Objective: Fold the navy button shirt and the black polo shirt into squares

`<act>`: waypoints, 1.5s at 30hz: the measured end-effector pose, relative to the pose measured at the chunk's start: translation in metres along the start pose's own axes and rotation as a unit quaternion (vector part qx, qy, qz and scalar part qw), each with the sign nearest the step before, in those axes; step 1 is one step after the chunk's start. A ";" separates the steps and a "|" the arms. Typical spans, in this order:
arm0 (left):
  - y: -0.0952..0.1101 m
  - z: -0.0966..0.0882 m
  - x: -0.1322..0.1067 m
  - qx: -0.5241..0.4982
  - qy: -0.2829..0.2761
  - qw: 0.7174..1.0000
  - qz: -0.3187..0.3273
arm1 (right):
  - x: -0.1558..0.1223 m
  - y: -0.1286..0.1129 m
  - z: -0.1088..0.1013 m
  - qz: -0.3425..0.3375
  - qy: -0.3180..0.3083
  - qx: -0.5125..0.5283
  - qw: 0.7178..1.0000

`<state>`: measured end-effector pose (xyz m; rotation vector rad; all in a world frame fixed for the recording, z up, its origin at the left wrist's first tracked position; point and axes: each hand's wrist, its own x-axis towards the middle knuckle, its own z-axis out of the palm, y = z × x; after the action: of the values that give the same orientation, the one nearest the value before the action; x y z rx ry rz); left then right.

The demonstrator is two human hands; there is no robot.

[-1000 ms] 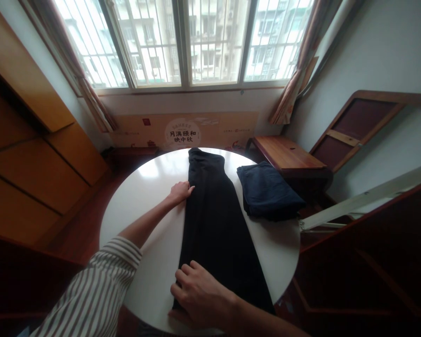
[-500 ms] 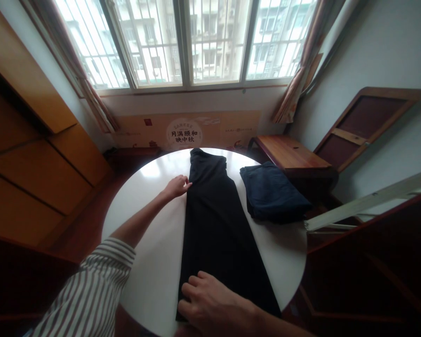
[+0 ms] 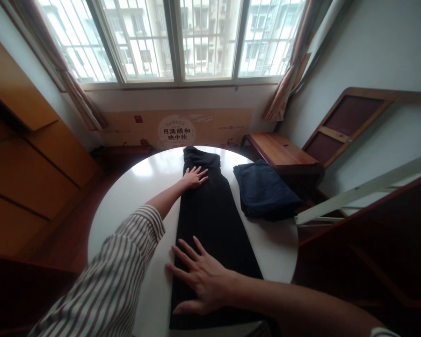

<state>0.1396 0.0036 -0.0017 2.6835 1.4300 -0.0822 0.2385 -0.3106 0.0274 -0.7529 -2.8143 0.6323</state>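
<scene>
A pair of black trousers [image 3: 214, 220], folded lengthwise, lies down the middle of the round white table [image 3: 115, 210], waistband at the far edge. My left hand [image 3: 195, 178] rests flat on the cloth just below the waistband, fingers spread. Closer to me, my right hand [image 3: 203, 278] lies open over the leg part, its fingertips reaching the left edge of the fabric. Neither hand grips anything. To the right of the trousers sits a folded stack of dark blue clothing [image 3: 264, 189], apart from both hands.
Beyond the table's far right stands a low wooden stool or bench [image 3: 282, 149]. A pale metal rail [image 3: 337, 203] runs close by the table's right edge. Wooden cabinets [image 3: 38, 173] line the left, and a printed cardboard panel [image 3: 126, 128] leans below the window.
My left hand has moved from the trousers' left edge onto the cloth and spread out. My right hand has opened from a curled shape and shifted slightly farther up the leg.
</scene>
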 end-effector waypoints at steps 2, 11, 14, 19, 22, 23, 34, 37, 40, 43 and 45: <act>-0.001 0.001 0.005 0.006 0.004 1.000 0.000 | -0.010 -0.012 0.003 -0.033 -0.009 0.022 0.999; 0.006 -0.006 0.010 -0.007 0.136 0.990 0.043 | 0.009 0.012 -0.020 -0.105 0.036 0.072 0.991; 0.013 -0.007 0.018 -0.017 0.105 0.991 0.082 | 0.021 0.043 -0.030 0.036 0.080 0.003 0.996; 0.026 -0.004 0.038 -0.024 0.025 0.998 0.048 | 0.011 0.037 -0.012 0.065 0.013 -0.027 0.997; 0.033 -0.007 0.046 -0.023 0.012 0.999 0.024 | -0.002 0.004 0.000 0.004 0.001 0.008 1.000; 0.035 -0.010 0.046 -0.024 0.007 0.999 0.021 | -0.006 -0.006 0.002 -0.018 -0.003 0.019 1.000; 0.074 -0.015 -0.184 -0.107 0.080 0.961 0.241 | -0.125 0.005 0.002 0.016 0.063 -0.091 0.994; 0.084 -0.008 -0.282 -0.124 0.003 0.950 0.286 | -0.163 0.016 0.018 0.049 0.118 -0.189 0.974; 0.091 0.004 -0.341 -0.082 -0.017 0.956 0.282 | -0.178 0.019 0.039 0.057 0.166 -0.243 0.954; 0.094 0.019 -0.369 -0.016 0.059 0.957 0.282 | -0.180 0.016 0.050 0.063 0.182 -0.249 0.949; 0.093 0.026 -0.377 0.020 0.116 0.946 0.304 | -0.181 0.014 0.049 0.058 0.182 -0.246 0.950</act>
<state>0.0060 -0.3618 0.0143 3.1109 0.5768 0.2604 0.3878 -0.4094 -0.0311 -0.9983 -2.6003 -0.2043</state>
